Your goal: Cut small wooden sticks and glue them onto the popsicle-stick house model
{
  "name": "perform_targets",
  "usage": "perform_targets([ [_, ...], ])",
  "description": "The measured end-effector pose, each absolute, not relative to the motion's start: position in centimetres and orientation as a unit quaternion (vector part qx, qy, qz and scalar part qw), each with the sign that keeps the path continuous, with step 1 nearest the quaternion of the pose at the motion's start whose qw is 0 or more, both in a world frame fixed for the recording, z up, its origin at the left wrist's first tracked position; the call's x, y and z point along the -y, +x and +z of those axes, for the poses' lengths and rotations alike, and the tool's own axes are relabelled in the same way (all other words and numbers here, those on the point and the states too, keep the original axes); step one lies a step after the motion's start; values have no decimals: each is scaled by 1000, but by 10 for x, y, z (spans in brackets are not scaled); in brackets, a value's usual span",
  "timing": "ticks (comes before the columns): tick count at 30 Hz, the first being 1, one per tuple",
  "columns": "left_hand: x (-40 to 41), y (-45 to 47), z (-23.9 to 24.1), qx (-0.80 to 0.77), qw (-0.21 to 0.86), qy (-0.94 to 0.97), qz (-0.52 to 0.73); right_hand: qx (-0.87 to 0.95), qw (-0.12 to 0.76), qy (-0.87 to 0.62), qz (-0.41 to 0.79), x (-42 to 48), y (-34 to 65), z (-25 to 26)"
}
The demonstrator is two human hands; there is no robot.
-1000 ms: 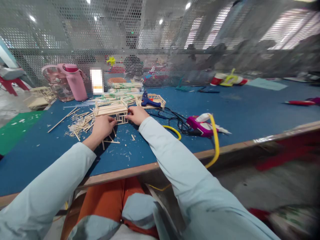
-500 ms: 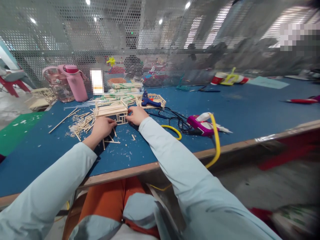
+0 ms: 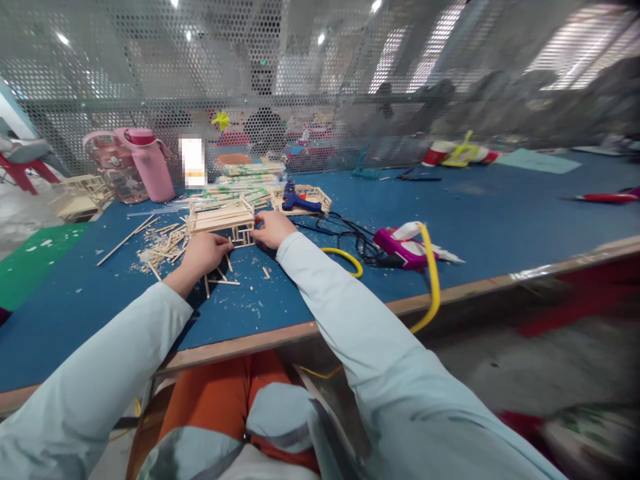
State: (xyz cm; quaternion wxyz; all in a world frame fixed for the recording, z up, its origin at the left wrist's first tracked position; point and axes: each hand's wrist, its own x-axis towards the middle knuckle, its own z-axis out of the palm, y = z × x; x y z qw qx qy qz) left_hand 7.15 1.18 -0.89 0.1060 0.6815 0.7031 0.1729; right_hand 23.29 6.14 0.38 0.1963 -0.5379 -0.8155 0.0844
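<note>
Stick frame (image 3: 223, 219): on the blue bench (image 3: 500, 220), between both hands.
Left hand (image 3: 203, 252): curled, fingertips at the frame's lower lattice; I cannot tell its grip.
Right hand (image 3: 273, 228): fingers closed on the frame's right end.
Around: stick scraps (image 3: 163, 248) just left – black cords (image 3: 345, 237) and magenta glue gun (image 3: 400, 247) to the right, blue glue gun (image 3: 297, 200) behind.
Materials: pale thin wood, boxy open lattice – felt-like bench top.

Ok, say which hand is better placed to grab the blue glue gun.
Right. The right hand touches the right end of the model, the glue gun just beyond it; the left hand is at the model's near left, farther off.
</note>
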Motion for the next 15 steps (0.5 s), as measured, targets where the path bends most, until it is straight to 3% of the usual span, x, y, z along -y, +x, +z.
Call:
perform_targets([
  [15, -8, 76, -9, -719, 62, 671, 169, 816, 196, -536, 89, -62, 233, 4],
])
